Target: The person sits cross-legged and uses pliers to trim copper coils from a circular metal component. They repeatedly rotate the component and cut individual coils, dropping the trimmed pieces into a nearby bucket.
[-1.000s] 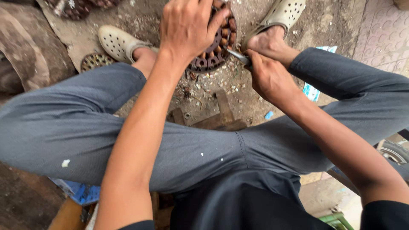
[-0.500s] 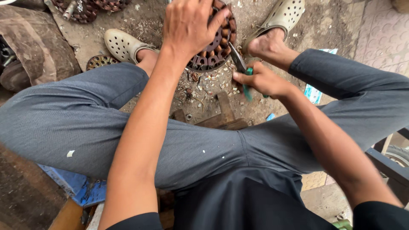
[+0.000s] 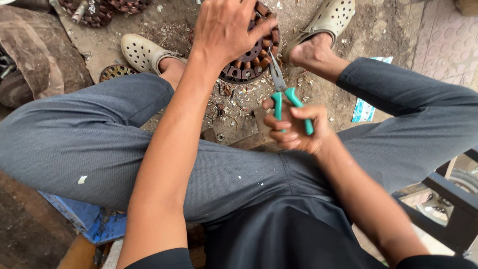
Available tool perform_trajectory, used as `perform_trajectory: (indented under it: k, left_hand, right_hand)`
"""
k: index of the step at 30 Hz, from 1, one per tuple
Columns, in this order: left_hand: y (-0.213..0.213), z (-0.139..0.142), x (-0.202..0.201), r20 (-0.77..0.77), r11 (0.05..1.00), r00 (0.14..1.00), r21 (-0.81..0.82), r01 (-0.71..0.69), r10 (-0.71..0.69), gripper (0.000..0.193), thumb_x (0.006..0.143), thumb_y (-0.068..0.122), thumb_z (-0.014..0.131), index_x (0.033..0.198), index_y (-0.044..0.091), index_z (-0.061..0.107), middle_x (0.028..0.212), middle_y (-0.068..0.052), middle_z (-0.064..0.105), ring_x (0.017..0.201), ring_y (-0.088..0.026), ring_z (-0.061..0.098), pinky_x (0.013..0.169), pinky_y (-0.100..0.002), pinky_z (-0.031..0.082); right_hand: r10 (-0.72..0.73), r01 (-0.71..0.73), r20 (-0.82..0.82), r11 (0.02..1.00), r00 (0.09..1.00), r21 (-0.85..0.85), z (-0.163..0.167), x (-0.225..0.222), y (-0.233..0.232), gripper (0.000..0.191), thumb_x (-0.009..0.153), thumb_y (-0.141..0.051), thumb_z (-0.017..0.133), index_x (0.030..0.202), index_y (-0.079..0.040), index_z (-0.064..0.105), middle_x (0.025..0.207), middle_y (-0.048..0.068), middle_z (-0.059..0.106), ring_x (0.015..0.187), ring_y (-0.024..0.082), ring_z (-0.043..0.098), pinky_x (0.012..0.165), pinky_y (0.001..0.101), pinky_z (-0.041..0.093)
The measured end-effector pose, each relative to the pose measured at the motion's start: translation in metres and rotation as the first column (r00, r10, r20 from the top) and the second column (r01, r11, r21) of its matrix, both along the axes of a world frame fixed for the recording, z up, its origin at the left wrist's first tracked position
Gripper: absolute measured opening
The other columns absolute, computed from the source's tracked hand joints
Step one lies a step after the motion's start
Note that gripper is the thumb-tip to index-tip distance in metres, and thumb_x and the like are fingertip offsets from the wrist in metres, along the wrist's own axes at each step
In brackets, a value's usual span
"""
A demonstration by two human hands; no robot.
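Down on the dirt floor (image 3: 388,30), between two perforated clogs (image 3: 142,52), sits the round motor stator (image 3: 249,55), copper windings showing in its slots. The left hand (image 3: 224,30) is spread flat over its top, fingers draped across the rim, pinning it. The right hand (image 3: 294,127) is wrapped tight around the green handles of the pliers (image 3: 284,92), whose thin nose reaches the stator's near edge; whether the tips have bitten wire, I cannot tell. The risks: if the nose slips off under pull, it could jab the pinning fingers right beside it. The stator could skid on the loose scraps (image 3: 239,97) littering the floor. A snapped strand may whip towards the bare ankles.
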State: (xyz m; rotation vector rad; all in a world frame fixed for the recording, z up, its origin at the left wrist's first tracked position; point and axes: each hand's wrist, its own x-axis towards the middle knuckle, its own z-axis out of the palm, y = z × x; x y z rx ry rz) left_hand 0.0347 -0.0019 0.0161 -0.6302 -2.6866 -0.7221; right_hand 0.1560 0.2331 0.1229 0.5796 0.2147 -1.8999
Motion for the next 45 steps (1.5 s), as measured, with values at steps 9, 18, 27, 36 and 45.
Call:
perform_trajectory:
  k: [9,18,27,36,45]
  left_hand:
    - [0.003,0.002,-0.002,0.053,0.997,0.996,-0.016,0.072,-0.071,0.072,0.095,0.081,0.063,0.128,0.017,0.071,0.093,-0.009,0.071,0.082,-0.025,0.068,0.065,-0.044,0.053]
    - [0.002,0.002,-0.002,0.011,0.998,0.998,0.039,0.056,-0.056,0.074,0.093,0.079,0.073,0.129,0.015,0.070,0.104,-0.008,0.072,0.093,-0.026,0.069,0.075,-0.046,0.053]
    - [0.002,0.014,0.000,0.011,0.994,0.999,0.099,0.047,-0.048,0.053,0.103,0.050,0.073,0.130,0.005,0.068,0.113,-0.013,0.071,0.100,-0.029,0.069,0.083,-0.045,0.054]
    - [0.001,0.018,-0.003,0.015,0.988,0.999,0.148,0.032,-0.035,0.035,0.107,0.031,0.065,0.118,-0.001,0.071,0.112,-0.017,0.073,0.103,-0.032,0.071,0.089,-0.045,0.056]
    - [0.001,-0.004,-0.007,-0.002,0.980,0.989,0.135,0.150,-0.151,0.027,0.107,0.022,0.063,0.111,-0.002,0.073,0.105,-0.019,0.074,0.090,-0.029,0.072,0.081,-0.038,0.061]
  right_hand:
    - [0.961,0.631,-0.093,0.243,-0.261,0.737,-0.008,-0.035,0.049,0.041,0.073,-0.018,0.078,0.110,-0.007,0.065,0.085,0.005,0.060,0.071,0.021,0.058,0.061,0.0369,0.046]
    - [0.884,0.726,-0.126,0.445,-0.451,0.525,0.002,-0.040,0.070,0.051,0.060,-0.010,0.077,0.109,-0.004,0.061,0.087,0.012,0.059,0.078,0.030,0.061,0.070,0.0422,0.050]
    - [0.761,0.318,-0.389,0.250,0.519,0.914,-0.005,-0.048,0.053,0.048,0.082,0.001,0.050,0.130,0.001,0.056,0.103,0.008,0.070,0.077,0.020,0.068,0.060,0.0318,0.056]
    - [0.999,0.832,0.043,-0.051,0.033,0.553,-0.119,-0.150,0.016,0.041,0.090,0.008,0.047,0.132,0.010,0.045,0.121,0.028,0.056,0.115,0.043,0.059,0.106,0.0537,0.049]
    - [0.663,-0.042,-0.349,0.498,0.662,0.866,-0.042,-0.075,0.057,0.065,0.075,0.007,0.050,0.140,-0.002,0.051,0.124,0.014,0.065,0.111,0.027,0.067,0.086,0.0365,0.064]
